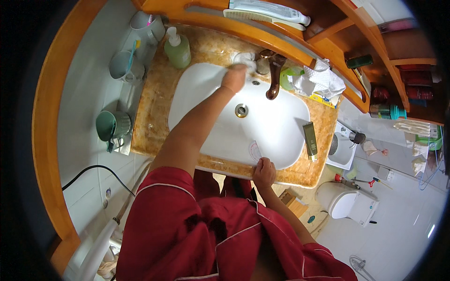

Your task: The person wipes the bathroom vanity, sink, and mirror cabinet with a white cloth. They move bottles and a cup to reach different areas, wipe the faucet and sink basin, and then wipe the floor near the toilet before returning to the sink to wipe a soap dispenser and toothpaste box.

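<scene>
My left hand (235, 80), slightly blurred, reaches over the back rim of a white ceramic washbasin (218, 135). Its fingers are on a crumpled white cloth (246, 60), just left of the brown, bronze-coloured faucet (275, 72). At the front edge of the marbled countertop (218, 163) is my right hand (264, 172), fingers curled. A clear half-round piece with pink markings, like a protractor (254, 151), projects from its fingertips over the basin's front rim. The metal drain (241, 110) shows at the basin's bottom.
A green pump bottle (178, 51) stands at the back left. Toothbrush mugs (126, 66) line a left-hand shelf. A dark green tube (310, 141) lies on the right rim. White paper tissues (321, 79) sit behind it. A wooden cabinet (267, 31) overhangs the back; a toilet (346, 202) stands right.
</scene>
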Motion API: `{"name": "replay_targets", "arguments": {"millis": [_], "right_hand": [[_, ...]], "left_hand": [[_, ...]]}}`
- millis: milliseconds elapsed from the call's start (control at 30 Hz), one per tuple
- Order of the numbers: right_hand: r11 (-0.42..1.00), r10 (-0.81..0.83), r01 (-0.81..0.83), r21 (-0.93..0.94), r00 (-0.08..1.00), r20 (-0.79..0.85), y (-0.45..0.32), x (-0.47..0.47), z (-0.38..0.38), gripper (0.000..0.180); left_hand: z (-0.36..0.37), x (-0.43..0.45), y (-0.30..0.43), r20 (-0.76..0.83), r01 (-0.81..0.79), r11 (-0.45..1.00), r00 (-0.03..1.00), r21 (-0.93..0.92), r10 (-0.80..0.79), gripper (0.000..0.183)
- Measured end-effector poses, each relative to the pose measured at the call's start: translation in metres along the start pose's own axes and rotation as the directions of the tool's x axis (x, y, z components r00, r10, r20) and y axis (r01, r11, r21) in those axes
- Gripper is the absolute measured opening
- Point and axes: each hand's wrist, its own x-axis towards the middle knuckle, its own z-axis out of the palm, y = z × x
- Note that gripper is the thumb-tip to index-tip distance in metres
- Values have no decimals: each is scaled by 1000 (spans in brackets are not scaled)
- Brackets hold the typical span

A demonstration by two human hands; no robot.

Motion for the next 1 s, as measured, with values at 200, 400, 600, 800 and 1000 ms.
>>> {"name": "replay_targets", "arguments": {"millis": [200,400,600,800,1000], "right_hand": [[999,26,-25,-29,999,29,2,-2,2,11],[997,46,-44,-58,998,37,-2,2,1,10],[999,28,-26,-48,999,37,-1,1,0,11],[1000,-19,19,-16,999,26,-2,2,-2,8],[1000,-22,22,-4,1000,-17,1,-2,4,8]], "left_hand": [[-54,62,-8,-599,210,912,698,-353,-392,25],[10,97,-41,-561,267,893,703,-362,-437,48],[38,39,36,-33,243,968,969,-58,-245,57],[0,38,-15,-283,84,991,958,101,-52,16],[-59,82,-6,-654,244,962,709,-122,-263,22]]}}
